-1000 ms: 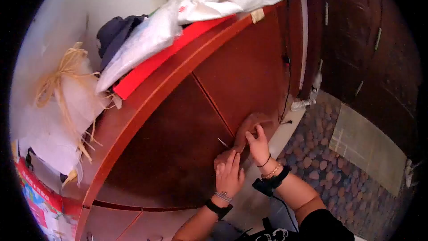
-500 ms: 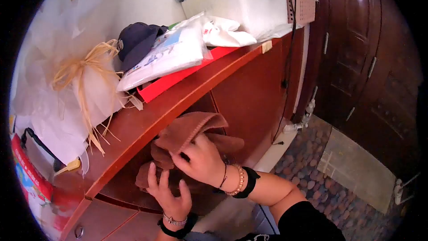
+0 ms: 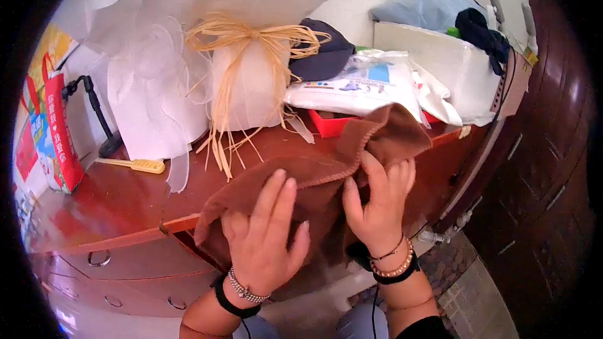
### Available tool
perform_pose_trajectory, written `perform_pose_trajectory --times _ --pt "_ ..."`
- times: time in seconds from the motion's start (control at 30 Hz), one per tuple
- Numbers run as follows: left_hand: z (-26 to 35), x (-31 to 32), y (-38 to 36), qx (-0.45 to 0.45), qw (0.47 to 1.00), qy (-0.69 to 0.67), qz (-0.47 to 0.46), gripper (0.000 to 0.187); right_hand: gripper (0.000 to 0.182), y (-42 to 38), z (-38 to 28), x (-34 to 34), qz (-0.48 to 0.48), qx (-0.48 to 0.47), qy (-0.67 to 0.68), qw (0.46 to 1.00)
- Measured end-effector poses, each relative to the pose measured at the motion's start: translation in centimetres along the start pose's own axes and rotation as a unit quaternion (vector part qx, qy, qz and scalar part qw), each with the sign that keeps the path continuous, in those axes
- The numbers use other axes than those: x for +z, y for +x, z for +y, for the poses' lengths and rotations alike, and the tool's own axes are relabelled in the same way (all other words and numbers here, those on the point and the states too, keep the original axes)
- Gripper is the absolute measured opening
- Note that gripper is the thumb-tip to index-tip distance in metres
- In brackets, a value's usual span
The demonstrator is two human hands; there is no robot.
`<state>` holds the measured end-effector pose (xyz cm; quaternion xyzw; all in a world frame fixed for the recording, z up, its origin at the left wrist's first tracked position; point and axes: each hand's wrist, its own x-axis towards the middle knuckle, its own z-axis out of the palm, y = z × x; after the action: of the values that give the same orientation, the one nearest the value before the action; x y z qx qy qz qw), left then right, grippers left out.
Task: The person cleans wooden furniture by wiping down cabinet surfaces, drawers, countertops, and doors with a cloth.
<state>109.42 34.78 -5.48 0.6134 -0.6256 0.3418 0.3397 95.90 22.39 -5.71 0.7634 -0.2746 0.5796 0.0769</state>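
A brown cloth point(image 3: 314, 179) with a stitched edge is spread between my two hands, partly over the front edge of the cabinet top. My left hand point(image 3: 260, 235) lies on the cloth's left part with its fingers stretched out. At the right, my right hand point(image 3: 380, 204) has thumb and fingers round a raised fold of the same cloth. Behind the cloth are a red tray point(image 3: 330, 125) and a white plastic package point(image 3: 358, 85).
The red-brown cabinet top point(image 3: 135, 198) holds a yellow comb point(image 3: 147, 166), a red bag point(image 3: 61, 132), a white wrapped item with a raffia bow point(image 3: 251, 81), a dark cap point(image 3: 323, 50) and a white foam box point(image 3: 433, 66). Drawers point(image 3: 144, 267) are below.
The brown cloth has come up from the open cabinet to the top's edge and is spread wider. Both hands have risen with it, and the view has turned left.
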Motion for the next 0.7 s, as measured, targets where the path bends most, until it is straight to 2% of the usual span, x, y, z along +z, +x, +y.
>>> perform_pose_trajectory --times 0.1,0.3,0.37,0.4,0.5,0.53,0.57,0.63,0.7 --pt "0.5 -0.4 0.1 0.003 0.999 0.031 -0.025 0.06 0.037 0.3 -0.1 0.0 0.017 -0.023 -0.045 0.999" --pt "0.4 0.3 0.0 0.004 0.999 0.035 -0.002 0.055 0.037 -0.1 0.4 0.0 0.013 -0.016 -0.029 0.999" --pt "0.1 0.5 -0.1 0.006 0.997 0.074 0.008 0.047 0.038 -0.2 0.5 -0.2 -0.013 0.005 0.03 0.999" --pt "0.4 0.1 0.4 0.008 0.997 0.071 0.0 0.04 0.038 -0.2 0.6 -0.3 -0.02 0.007 0.012 1.0" --pt "0.5 -0.1 0.8 0.034 0.999 0.034 -0.007 0.045 0.037 0.0 0.3 -0.7 -0.059 0.018 -0.014 0.998" --pt "-0.1 -0.5 1.3 0.071 0.997 0.02 -0.036 0.036 0.037 0.5 0.3 -0.9 -0.051 0.037 -0.036 0.997" --pt "-0.8 -1.2 1.5 0.107 0.992 0.007 -0.067 0.032 0.036 0.6 0.1 -1.1 -0.062 0.044 -0.002 0.997" --pt "-0.4 -1.7 1.7 0.051 0.989 -0.073 -0.116 0.032 0.035 0.7 0.1 -1.8 -0.072 0.073 0.02 0.995" --pt "-0.1 -3.0 3.0 0.047 0.985 -0.056 -0.155 0.033 0.032 1.0 0.3 -2.2 -0.099 0.083 0.062 0.99"
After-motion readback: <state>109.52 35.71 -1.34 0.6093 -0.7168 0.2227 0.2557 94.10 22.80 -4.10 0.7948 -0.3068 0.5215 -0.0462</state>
